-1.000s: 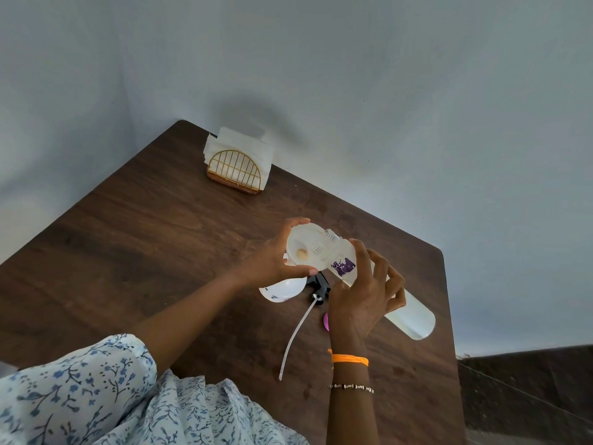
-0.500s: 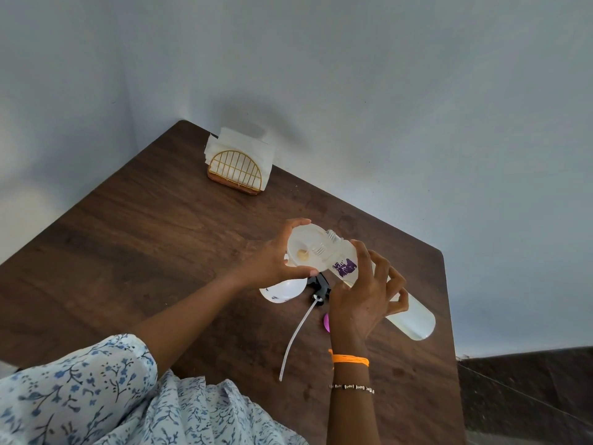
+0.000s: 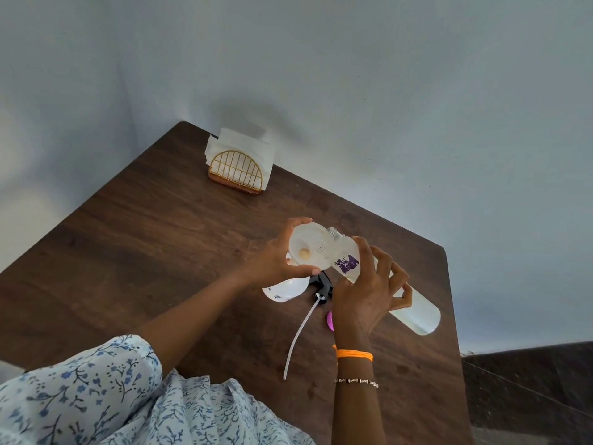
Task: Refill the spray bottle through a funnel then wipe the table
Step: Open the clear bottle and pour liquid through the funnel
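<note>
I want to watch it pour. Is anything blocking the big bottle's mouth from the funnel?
Nothing visible. The refill bottle, tilted in the right hand, has its open mouth right at the funnel rim. The left hand holds the funnel only by its edge.

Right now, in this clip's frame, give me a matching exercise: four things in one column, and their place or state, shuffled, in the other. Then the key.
Things
1. funnel
2. refill bottle
3. spray head
4. napkin holder

Places or states
A. lying on the table, its tube towards the person
B. held by the left hand, over the spray bottle
C. standing at the far corner of the table
D. tilted, neck at the funnel's rim, held by the right hand

Pairs: 1-B, 2-D, 3-A, 4-C
</note>
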A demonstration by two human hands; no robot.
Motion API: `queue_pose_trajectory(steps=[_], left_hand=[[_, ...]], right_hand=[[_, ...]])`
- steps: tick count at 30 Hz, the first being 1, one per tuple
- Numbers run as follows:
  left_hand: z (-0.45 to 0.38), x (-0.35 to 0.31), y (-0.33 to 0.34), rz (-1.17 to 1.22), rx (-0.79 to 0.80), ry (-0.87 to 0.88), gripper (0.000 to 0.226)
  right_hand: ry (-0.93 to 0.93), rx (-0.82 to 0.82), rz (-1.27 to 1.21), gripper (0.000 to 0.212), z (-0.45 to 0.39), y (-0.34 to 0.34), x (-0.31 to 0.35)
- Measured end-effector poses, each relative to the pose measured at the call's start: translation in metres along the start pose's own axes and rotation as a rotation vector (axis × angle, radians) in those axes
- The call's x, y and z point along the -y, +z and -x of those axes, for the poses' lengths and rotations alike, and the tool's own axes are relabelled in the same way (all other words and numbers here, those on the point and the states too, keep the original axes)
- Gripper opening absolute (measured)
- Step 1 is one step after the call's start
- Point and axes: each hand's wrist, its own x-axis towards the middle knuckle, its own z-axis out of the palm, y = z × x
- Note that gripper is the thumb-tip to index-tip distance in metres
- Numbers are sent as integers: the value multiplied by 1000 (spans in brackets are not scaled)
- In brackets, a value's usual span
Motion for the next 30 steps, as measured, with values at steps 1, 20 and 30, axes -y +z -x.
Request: queue_pose_trajectory(steps=[1,20,30], left_hand=[[0,-1,0,-1,0,-1,87],[0,-1,0,2,-3,-3,86],[-1,0,0,-3,-5,3,87]], right_hand=[[4,3,-3,70,0,0,0],[10,3,-2,71,-2,2,-1],[12,-1,2,71,-3,2,-3]])
